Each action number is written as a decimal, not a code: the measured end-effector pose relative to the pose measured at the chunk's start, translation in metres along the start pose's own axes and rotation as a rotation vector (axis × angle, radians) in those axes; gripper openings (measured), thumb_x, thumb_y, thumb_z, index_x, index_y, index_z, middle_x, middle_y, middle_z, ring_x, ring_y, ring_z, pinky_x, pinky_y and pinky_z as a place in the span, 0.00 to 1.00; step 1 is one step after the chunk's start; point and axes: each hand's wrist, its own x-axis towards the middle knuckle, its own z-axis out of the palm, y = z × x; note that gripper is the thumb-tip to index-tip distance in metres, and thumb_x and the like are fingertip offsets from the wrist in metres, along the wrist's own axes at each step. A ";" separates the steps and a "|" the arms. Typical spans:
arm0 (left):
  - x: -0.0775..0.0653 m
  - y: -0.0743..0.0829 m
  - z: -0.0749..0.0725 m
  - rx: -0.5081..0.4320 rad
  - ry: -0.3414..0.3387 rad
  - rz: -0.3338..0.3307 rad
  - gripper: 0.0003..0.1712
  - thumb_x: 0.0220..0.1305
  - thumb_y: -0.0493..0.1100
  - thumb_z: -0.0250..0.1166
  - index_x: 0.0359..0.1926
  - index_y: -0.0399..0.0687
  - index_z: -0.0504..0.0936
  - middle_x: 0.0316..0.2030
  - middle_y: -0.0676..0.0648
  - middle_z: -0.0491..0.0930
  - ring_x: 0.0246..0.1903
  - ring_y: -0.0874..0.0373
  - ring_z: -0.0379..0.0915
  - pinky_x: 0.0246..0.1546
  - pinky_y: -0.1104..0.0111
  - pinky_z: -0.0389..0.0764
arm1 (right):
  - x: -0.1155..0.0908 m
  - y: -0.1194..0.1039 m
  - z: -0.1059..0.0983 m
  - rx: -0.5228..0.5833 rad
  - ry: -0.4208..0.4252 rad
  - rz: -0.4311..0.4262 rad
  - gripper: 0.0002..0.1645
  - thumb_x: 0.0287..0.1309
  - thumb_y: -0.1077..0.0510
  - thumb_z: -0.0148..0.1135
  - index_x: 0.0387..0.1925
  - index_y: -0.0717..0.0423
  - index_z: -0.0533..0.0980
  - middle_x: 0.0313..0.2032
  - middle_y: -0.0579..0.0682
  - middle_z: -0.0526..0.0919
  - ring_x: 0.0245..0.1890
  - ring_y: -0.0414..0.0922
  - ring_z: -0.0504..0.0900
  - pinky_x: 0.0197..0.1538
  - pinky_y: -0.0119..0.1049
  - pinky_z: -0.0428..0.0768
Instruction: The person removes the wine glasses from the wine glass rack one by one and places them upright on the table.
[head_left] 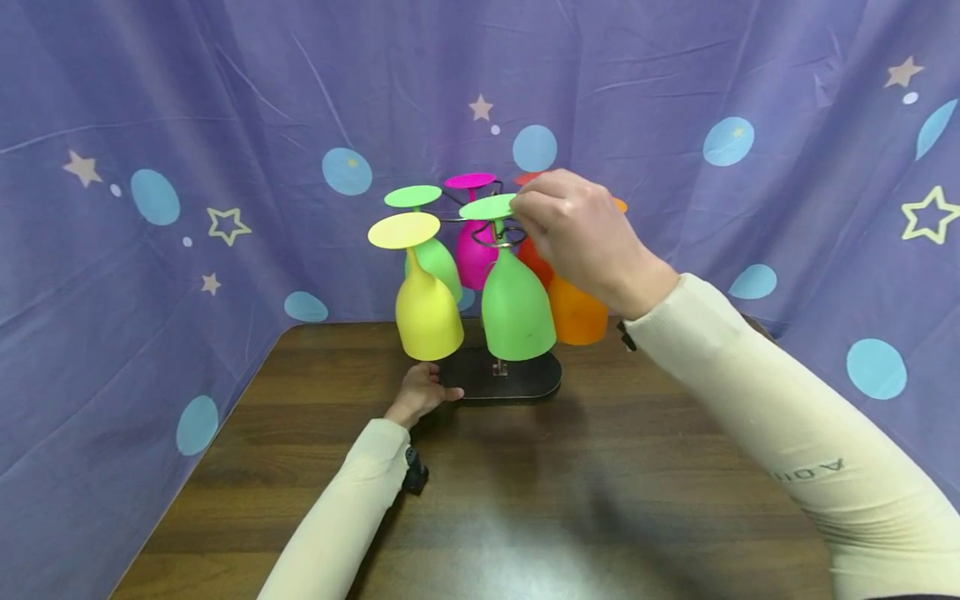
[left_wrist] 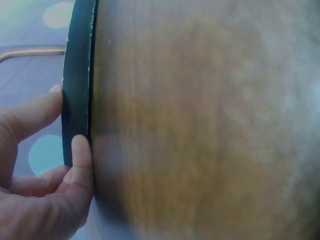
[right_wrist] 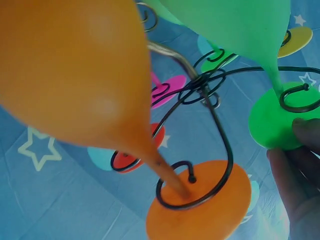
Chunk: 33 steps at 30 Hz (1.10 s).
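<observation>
My right hand pinches the edge of the round foot of the front green plastic goblet. That goblet hangs upside down, its stem within a wire loop of the goblet rack. The right wrist view shows the thumb and fingers on the green foot. Down at the table, my left hand grips the left end of the rack's black base. From the left wrist view, its thumb and fingers lie on both sides of the base's edge.
Yellow, second green, magenta, red and orange goblets hang inverted around the rack. The orange one is beside my right wrist. Beneath is a brown wooden table; a purple curtain stands behind.
</observation>
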 end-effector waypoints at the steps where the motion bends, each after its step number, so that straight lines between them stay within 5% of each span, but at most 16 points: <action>1: 0.000 0.000 0.000 -0.001 0.000 -0.001 0.41 0.50 0.44 0.75 0.61 0.31 0.66 0.54 0.34 0.71 0.55 0.42 0.68 0.53 0.53 0.73 | -0.001 0.001 -0.001 -0.014 -0.002 0.002 0.07 0.55 0.72 0.58 0.31 0.65 0.82 0.31 0.55 0.83 0.38 0.52 0.79 0.45 0.42 0.80; 11: -0.001 0.001 -0.003 -0.013 0.008 0.002 0.41 0.50 0.43 0.75 0.61 0.29 0.67 0.55 0.33 0.71 0.56 0.41 0.67 0.54 0.53 0.72 | -0.019 0.001 -0.009 -0.115 0.083 -0.035 0.09 0.59 0.70 0.53 0.28 0.66 0.79 0.29 0.56 0.80 0.32 0.53 0.76 0.38 0.42 0.79; 24: 0.000 0.001 -0.002 -0.024 0.021 0.016 0.40 0.48 0.42 0.76 0.58 0.28 0.68 0.53 0.32 0.72 0.54 0.41 0.68 0.53 0.54 0.73 | -0.047 -0.020 -0.032 -0.084 0.284 -0.020 0.06 0.52 0.72 0.54 0.27 0.67 0.77 0.28 0.58 0.79 0.29 0.54 0.76 0.34 0.45 0.79; 33: -0.009 0.004 -0.005 -0.009 0.017 0.067 0.39 0.49 0.41 0.74 0.58 0.24 0.68 0.53 0.30 0.72 0.54 0.40 0.68 0.54 0.53 0.72 | -0.084 -0.029 -0.038 -0.105 0.320 0.087 0.05 0.49 0.71 0.53 0.23 0.67 0.75 0.24 0.57 0.77 0.24 0.54 0.75 0.29 0.45 0.76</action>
